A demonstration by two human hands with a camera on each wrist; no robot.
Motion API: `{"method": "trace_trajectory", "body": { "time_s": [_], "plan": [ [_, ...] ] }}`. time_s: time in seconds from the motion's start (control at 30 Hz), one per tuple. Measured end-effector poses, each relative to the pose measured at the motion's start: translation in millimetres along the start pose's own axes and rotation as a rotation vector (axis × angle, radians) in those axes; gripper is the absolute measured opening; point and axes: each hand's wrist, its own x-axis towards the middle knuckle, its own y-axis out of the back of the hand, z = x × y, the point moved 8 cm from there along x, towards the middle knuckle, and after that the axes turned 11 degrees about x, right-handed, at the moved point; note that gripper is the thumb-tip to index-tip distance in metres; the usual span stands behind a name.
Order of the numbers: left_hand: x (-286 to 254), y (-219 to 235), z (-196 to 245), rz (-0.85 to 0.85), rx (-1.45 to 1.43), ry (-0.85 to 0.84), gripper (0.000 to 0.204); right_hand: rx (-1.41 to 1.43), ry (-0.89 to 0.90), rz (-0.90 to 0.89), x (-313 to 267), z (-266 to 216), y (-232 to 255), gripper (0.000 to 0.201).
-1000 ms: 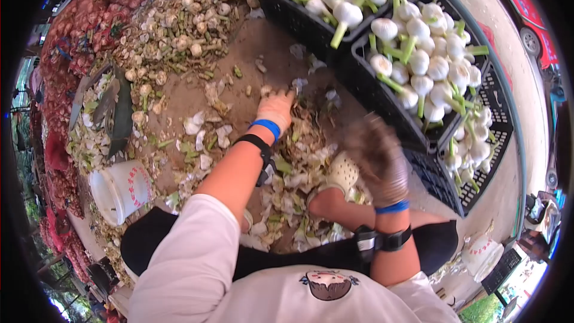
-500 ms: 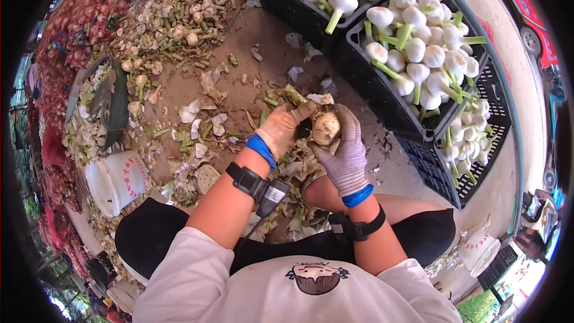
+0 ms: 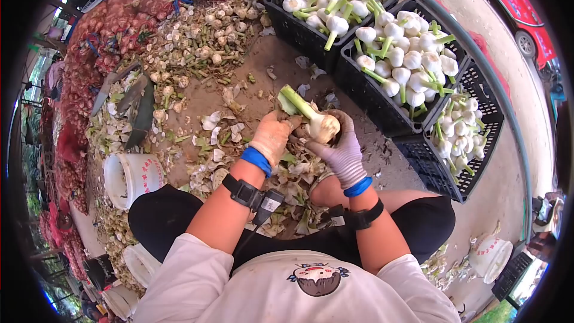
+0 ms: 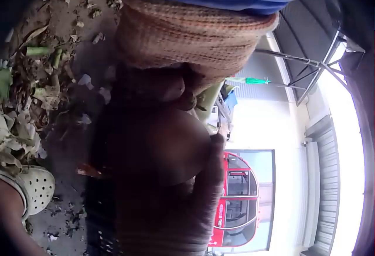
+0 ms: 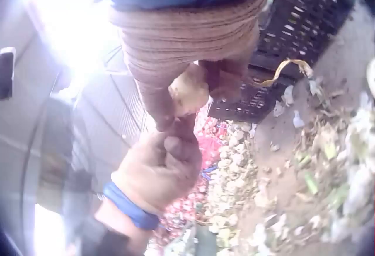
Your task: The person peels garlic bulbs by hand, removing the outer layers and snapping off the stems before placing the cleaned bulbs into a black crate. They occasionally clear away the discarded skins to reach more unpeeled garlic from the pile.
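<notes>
Both gloved hands meet over the littered ground in the head view. The right hand (image 3: 344, 154) grips a pale garlic bulb (image 3: 324, 128), whose thick green stem (image 3: 299, 103) points up and left. At the stem side, the left hand (image 3: 272, 137) has its fingers curled against the stem's base and leaves. In the right wrist view the bulb (image 5: 190, 89) sits between the right hand's fingers, with the left hand (image 5: 158, 168) touching just below. The left wrist view is dark around the bulb; the left glove (image 4: 187, 39) shows above it.
Black crates (image 3: 379, 110) of trimmed white garlic stand at the right. Peelings (image 3: 287, 173) and cut stems (image 3: 179, 54) cover much of the ground. Red net sacks (image 3: 101, 42) line the left, near a white bucket (image 3: 143, 176). A shoe (image 4: 40, 190) is beside the peelings.
The right hand has come from beside the crates to meet the left. The bulb has turned so that its green stem shows, and the head view has shifted slightly.
</notes>
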Motion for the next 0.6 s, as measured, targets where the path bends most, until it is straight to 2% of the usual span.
{"method": "trace_trajectory", "body": {
  "time_s": [0.03, 0.1, 0.13, 0.17, 0.23, 0.3, 0.33, 0.37, 0.4, 0.43, 0.47, 0.5, 0.53, 0.57, 0.6],
  "plan": [
    [-3.4, -0.6, -5.3, 0.000, 0.001, -0.003, 0.024, 0.000, 0.003, 0.000, -0.6, 2.0, 4.3, 0.051],
    [-14.8, -1.3, 3.6, 0.035, -0.043, -0.021, 0.023, 0.788, -0.595, -0.076, -13.1, 35.7, -9.2, 0.046],
    [-20.7, -1.2, -2.1, 0.018, -0.044, 0.119, 0.031, 0.793, -0.689, -0.058, -20.2, 38.3, -8.7, 0.053],
    [-22.7, -0.6, -2.1, 0.017, -0.045, 0.119, 0.031, 0.997, -0.876, -0.096, -23.0, 37.7, -21.2, 0.058],
    [-29.8, -14.7, 6.7, -0.180, -0.069, -0.029, 0.034, 0.629, -0.851, 0.146, -31.5, 38.7, -5.0, 0.051],
    [-31.1, -10.6, 9.4, -0.207, -0.178, -0.038, 0.035, 0.238, -0.150, 0.156, -8.1, 9.6, -0.4, 0.044],
    [-33.8, -10.7, 10.4, -0.308, -0.223, 0.001, 0.035, 0.244, -0.169, 0.077, -10.9, 9.2, 2.1, 0.037],
    [-37.8, -12.5, 14.1, -0.409, -0.266, 0.039, 0.036, 0.244, -0.172, 0.075, -12.8, 1.8, 3.4, 0.037],
    [-37.3, -6.9, 21.4, -0.400, -0.188, -0.111, 0.037, 0.567, -0.372, 0.051, -19.5, 10.2, -4.1, 0.039],
    [-30.8, -4.2, 12.0, -0.400, -0.188, -0.108, 0.037, 0.891, -0.570, 0.024, -27.8, 17.2, -15.0, 0.041],
    [-21.6, 4.8, 11.9, -0.288, -0.246, -0.127, 0.035, 0.938, -0.677, 0.140, -32.1, 30.2, -9.4, 0.047],
    [-14.8, 14.4, 11.5, -0.178, -0.303, -0.148, 0.033, 0.985, -0.751, 0.079, -31.9, 30.5, -9.3, 0.054],
    [-10.0, 26.6, 7.8, 0.008, -0.012, -0.153, 0.027, 1.129, -0.778, -0.122, -25.7, 26.3, -17.2, 0.057],
    [-4.1, 28.1, -7.9, 0.004, -0.011, -0.151, 0.027, 1.266, -0.798, -0.327, -25.4, 19.8, -25.5, 0.060],
    [3.3, 33.5, -21.2, 0.043, 0.086, -0.331, 0.028, 1.065, -0.812, -0.246, -26.8, 26.0, -19.4, 0.060]
  ]
}}
